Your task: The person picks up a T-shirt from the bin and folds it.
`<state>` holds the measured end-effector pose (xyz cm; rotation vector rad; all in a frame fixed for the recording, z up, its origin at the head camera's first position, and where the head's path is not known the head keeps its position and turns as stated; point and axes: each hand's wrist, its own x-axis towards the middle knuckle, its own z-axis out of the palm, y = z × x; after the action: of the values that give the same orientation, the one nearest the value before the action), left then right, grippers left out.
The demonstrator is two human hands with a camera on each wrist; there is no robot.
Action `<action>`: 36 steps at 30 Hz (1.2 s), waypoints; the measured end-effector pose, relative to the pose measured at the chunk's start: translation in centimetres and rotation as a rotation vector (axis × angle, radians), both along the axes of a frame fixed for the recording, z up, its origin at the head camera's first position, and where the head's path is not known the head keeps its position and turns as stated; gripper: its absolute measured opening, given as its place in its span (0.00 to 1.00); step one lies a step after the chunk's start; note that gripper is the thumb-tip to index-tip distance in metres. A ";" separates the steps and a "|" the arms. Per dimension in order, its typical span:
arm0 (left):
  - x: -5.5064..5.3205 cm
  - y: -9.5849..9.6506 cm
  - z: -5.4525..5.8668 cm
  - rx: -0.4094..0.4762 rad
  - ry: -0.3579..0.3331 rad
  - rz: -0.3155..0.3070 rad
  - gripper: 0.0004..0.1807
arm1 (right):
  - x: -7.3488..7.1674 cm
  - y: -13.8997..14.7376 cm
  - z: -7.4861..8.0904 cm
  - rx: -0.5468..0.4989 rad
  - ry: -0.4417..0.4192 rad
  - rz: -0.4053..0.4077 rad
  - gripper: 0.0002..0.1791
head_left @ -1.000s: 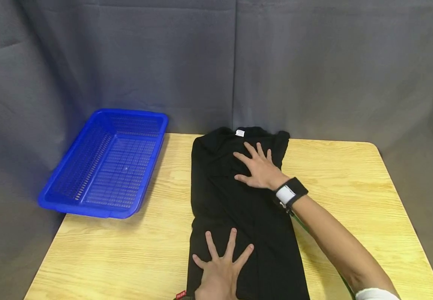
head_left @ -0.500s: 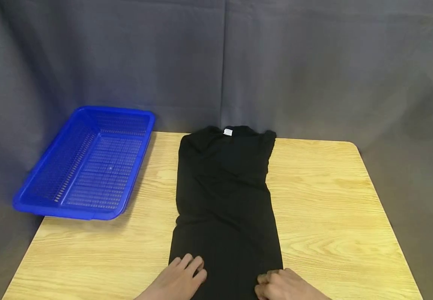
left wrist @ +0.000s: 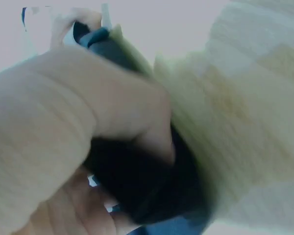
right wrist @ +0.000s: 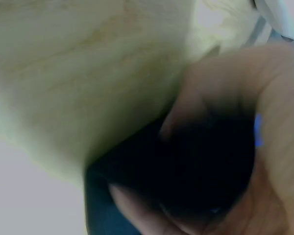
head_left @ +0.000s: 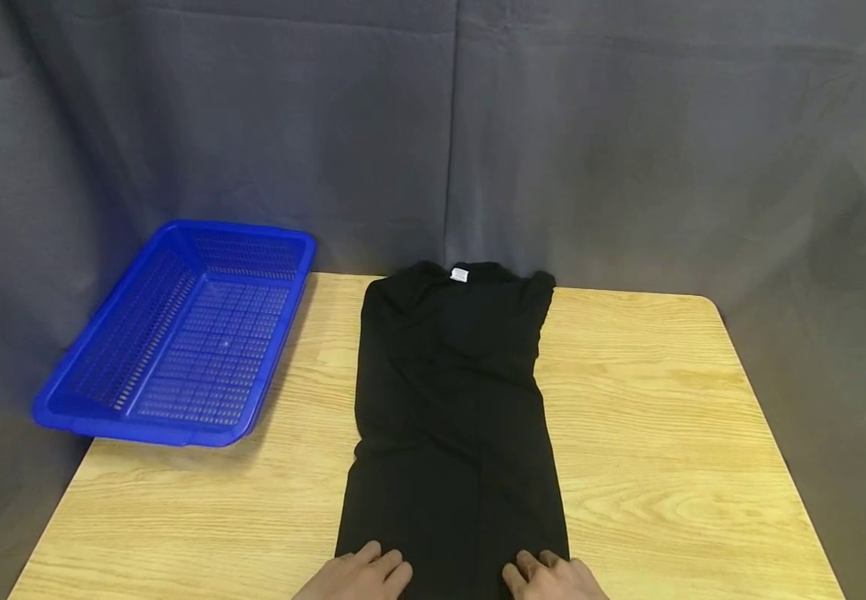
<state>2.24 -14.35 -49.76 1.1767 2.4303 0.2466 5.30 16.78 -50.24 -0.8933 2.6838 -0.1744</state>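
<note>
A black shirt [head_left: 448,408] lies lengthwise on the table, narrow and sleeves not showing, with slight wrinkles across its middle. Its collar end, marked by a white label [head_left: 459,274], is at the far edge. My left hand [head_left: 361,577] grips the near end by its left side; in the left wrist view, dark cloth [left wrist: 142,181] sits between thumb and fingers. At the right side of that same end, my right hand [head_left: 556,579] pinches the shirt, and the right wrist view shows black cloth [right wrist: 196,161] between thumb and fingers. The bottom hem is outside the head view.
A blue plastic basket [head_left: 248,425] with perforated walls stands at the back left, partly over the table's left edge. Wooden tabletop [head_left: 650,433] shows on both sides of the shirt. A grey curtain [head_left: 590,150] hangs behind the table.
Both hands were spread flat on the shirt, the right near the collar. They have drawn back to the near end and now grip the cloth there. The shirt stays laid out.
</note>
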 end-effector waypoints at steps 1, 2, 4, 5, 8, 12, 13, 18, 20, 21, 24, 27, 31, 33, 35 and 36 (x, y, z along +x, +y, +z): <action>-0.1 0.0 0.4 -0.017 -0.015 0.017 0.23 | -0.2 0.2 0.2 0.011 0.005 -0.019 0.35; -0.3 -0.2 0.8 -0.037 -0.037 0.037 0.25 | -0.5 0.4 0.5 0.016 0.014 -0.032 0.38; -0.6 -0.5 1.4 -0.065 -0.069 0.071 0.25 | -1.1 1.1 1.0 -0.014 0.023 -0.028 0.39; -0.7 -0.8 1.7 -0.070 -0.085 0.091 0.25 | -1.5 1.5 1.2 -0.048 0.017 -0.013 0.39; -0.4 -1.9 2.0 -0.072 -0.087 0.112 0.26 | -2.6 2.4 1.6 -0.198 -0.019 0.066 0.35; 0.4 -3.6 0.4 -0.003 -0.029 0.062 0.23 | -3.6 3.8 2.1 -0.340 -0.121 0.176 0.30; 0.6 -3.8 0.5 0.015 -0.020 0.043 0.18 | -3.6 4.1 2.2 -0.353 -0.145 0.197 0.29; -0.6 -2.6 3.3 0.099 -0.019 -0.001 0.05 | -3.5 6.2 3.3 -0.353 -0.202 0.209 0.21; -2.3 -1.5 5.1 0.087 -0.023 -0.019 0.04 | -3.3 7.3 3.8 -0.365 -0.241 0.151 0.09; -3.2 -1.2 5.7 0.079 -0.018 -0.039 0.03 | -3.2 7.9 4.0 -0.378 -0.255 0.128 0.06; -4.9 -0.4 6.8 0.052 0.003 -0.105 0.02 | -3.0 9.3 4.4 -0.421 -0.271 0.113 0.16; -4.9 -0.3 7.2 0.050 -0.058 -0.111 0.05 | -3.0 10.2 4.5 -0.438 -0.283 0.156 0.14; -4.2 -0.3 7.3 0.059 -0.164 -0.114 0.11 | -1.8 10.5 4.7 -0.470 -0.332 0.177 0.10; -3.9 -0.2 7.3 0.050 -0.206 -0.129 0.12 | -0.9 10.5 4.8 -0.512 -0.355 0.182 0.10; -3.6 0.0 7.5 0.031 -0.234 -0.149 0.11 | 0.0 10.4 4.9 -0.558 -0.394 0.179 0.16; -3.5 0.0 7.7 0.019 -0.243 -0.160 0.11 | 0.4 10.3 5.0 -0.583 -0.410 0.179 0.19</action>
<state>-1.24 -14.35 -42.10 1.2625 2.1181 0.3437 5.71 27.08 -45.28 -1.1018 2.1765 -1.0160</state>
